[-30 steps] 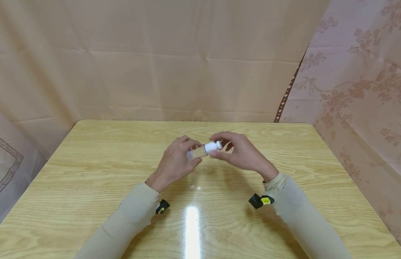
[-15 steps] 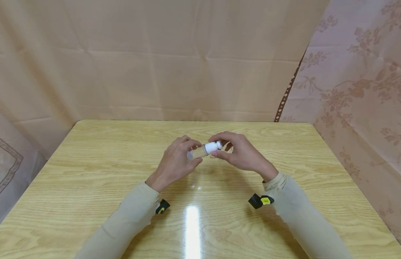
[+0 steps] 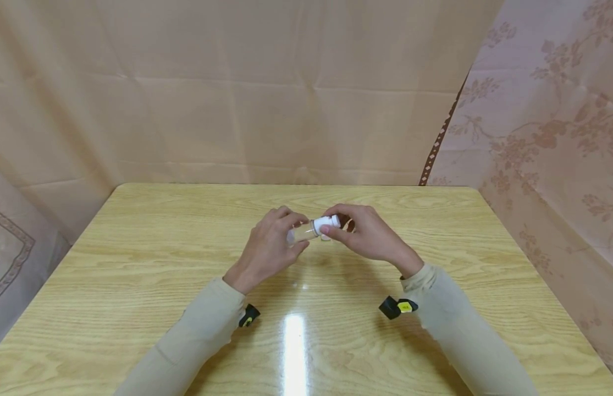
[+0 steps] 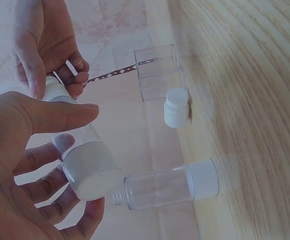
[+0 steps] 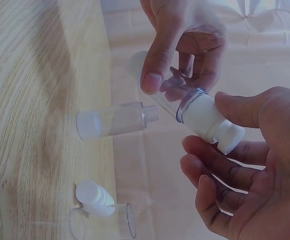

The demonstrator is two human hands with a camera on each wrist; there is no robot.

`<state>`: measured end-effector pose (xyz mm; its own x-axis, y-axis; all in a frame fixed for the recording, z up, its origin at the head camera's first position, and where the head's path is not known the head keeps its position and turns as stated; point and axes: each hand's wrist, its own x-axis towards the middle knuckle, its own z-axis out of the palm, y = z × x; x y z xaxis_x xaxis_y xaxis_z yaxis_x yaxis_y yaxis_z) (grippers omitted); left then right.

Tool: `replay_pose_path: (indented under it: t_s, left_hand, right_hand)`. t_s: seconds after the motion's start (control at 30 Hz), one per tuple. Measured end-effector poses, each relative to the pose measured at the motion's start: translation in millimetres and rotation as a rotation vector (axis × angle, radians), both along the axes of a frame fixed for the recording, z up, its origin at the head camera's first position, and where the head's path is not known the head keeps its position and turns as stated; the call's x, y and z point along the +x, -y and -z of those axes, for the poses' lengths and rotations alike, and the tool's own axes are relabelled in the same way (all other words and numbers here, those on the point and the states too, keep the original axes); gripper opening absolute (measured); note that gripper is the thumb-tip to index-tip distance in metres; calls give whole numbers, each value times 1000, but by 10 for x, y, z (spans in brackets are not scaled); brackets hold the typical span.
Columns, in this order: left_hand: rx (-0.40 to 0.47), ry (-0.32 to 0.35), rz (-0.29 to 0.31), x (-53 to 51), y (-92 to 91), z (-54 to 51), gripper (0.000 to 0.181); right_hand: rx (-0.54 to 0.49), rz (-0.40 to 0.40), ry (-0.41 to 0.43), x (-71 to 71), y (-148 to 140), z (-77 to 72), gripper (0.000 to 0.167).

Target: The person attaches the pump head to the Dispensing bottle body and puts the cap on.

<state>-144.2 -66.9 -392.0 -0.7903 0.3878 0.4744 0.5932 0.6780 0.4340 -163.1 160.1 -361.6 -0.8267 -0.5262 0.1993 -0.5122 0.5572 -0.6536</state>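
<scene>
Between the two hands, above the table, a clear pump bottle (image 3: 302, 233) is held tilted, its white pump top (image 5: 202, 117) pointing right. The left hand (image 3: 271, 247) grips its clear body near the white base (image 4: 92, 170), thumb on one side and fingers curled round the other. With thumb and fingers, the right hand (image 3: 368, 234) pinches the white pump top. On the table beyond stands a second clear bottle (image 4: 159, 187) with a white base and a bare threaded neck. Near it are a white pump top (image 4: 176, 107) and a clear cover (image 4: 154, 75).
The wood-grain table (image 3: 163, 231) ends at a beige curtain (image 3: 266, 99) behind it. A flowered cloth (image 3: 558, 132) hangs on the right. In the head view the hands mostly hide the loose bottle parts on the table.
The right thumb has moved up onto the white pump top, and the right fingers have closed round it. The left hand and the bottle have hardly moved.
</scene>
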Motion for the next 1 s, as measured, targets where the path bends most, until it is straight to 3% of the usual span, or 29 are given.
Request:
replay_pose_path:
  t_s: [0.33,0.67,1.0]
  left_hand:
    - [6,1,-1,-9,15,0,35]
    - [33,53,4,-14,25,-10,36]
    - [40,46,7,-14,28,3,36]
  right_hand:
    - [11,14,5,-17,1,-14,28]
    - [-26,-34,-60,-10,-2,-18,40]
    - [-33,-52,-65,-7,11,-11,31]
